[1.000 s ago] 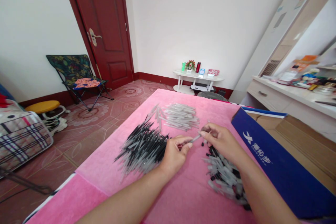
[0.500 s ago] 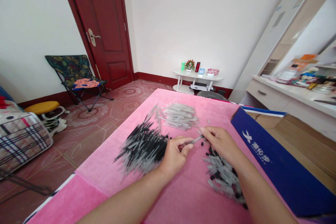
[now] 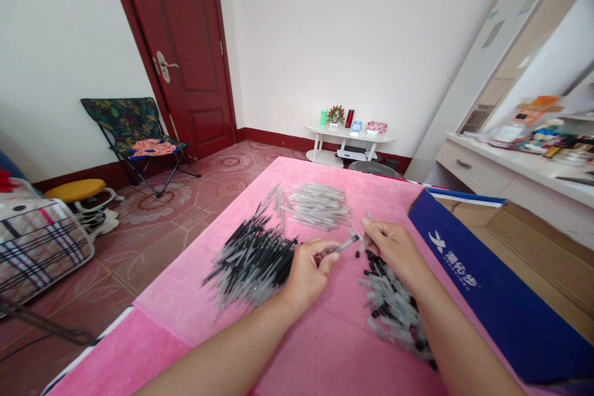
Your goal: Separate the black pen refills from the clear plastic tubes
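Observation:
My left hand (image 3: 309, 272) is closed around a translucent pen (image 3: 346, 245) with a black end, which points up and right towards my other hand. Just right of that tip, my right hand (image 3: 392, 246) has thumb and fingers pinched together; a small pale piece seems to show below them, too small to name. Under and in front of the right wrist lies a pile of clear caps and black plugs (image 3: 394, 303). Beside the left hand spreads a heap of black-and-clear pen refills (image 3: 255, 260). Farther back is a stack of translucent pen barrels (image 3: 318, 204).
A pink cloth (image 3: 223, 328) covers the table. An open blue cardboard box (image 3: 492, 284) stands along its right side. Beyond are a white side table (image 3: 352, 132), a folding chair (image 3: 134, 124), a yellow stool (image 3: 74, 190) and a white dresser (image 3: 492, 167).
My right hand has drawn off the pen's black end and shifted slightly right. The pen stays in my left hand, its black tip now uncovered.

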{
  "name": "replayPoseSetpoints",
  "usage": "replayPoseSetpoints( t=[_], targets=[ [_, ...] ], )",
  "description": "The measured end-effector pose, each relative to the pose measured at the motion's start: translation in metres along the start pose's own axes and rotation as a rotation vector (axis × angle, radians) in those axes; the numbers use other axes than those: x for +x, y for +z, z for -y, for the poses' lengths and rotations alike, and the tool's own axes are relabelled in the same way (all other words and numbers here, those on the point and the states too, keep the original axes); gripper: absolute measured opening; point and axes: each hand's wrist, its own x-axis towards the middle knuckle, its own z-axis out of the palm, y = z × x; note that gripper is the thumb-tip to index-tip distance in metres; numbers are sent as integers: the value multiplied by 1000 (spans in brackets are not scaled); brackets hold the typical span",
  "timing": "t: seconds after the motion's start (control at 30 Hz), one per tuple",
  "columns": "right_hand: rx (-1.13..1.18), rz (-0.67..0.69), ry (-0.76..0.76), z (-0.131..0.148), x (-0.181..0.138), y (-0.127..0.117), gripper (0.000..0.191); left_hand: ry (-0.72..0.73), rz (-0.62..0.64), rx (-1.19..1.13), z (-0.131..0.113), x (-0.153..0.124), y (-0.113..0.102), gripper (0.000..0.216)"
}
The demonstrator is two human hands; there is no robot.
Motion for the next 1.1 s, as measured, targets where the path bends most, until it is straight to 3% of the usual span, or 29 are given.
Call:
replayPoseSetpoints(
  t=[0.1,0.27,0.5,0.7,0.8,0.9,1.03,1.1],
  targets=[
    [-216,4,3,-9,1,3,18,-81,-42,-127,5,2,0,18],
    [-591,140,46,-17,0,15,28,-249,-48,-479,5,4,-1,24],
    [-665,188,45,-12,-1,18,14,-347,-54,-793,-3,9,-10,20],
    [-675,81,82,-16,-1,15,20,-350,-108,-905,-1,14,-16,16],
    [-567,-40,99,-18,2,7,23,-339,-145,-949,1,16,-17,19],
    [-275,-136,72,-12,4,-3,27,-324,-171,-981,3,18,-18,22],
    [311,-24,77,10,2,-7,28,-290,-196,-994,6,20,-21,19],
    [466,21,111,21,-1,-7,29,-267,-211,-996,8,20,-21,17]
  ],
)
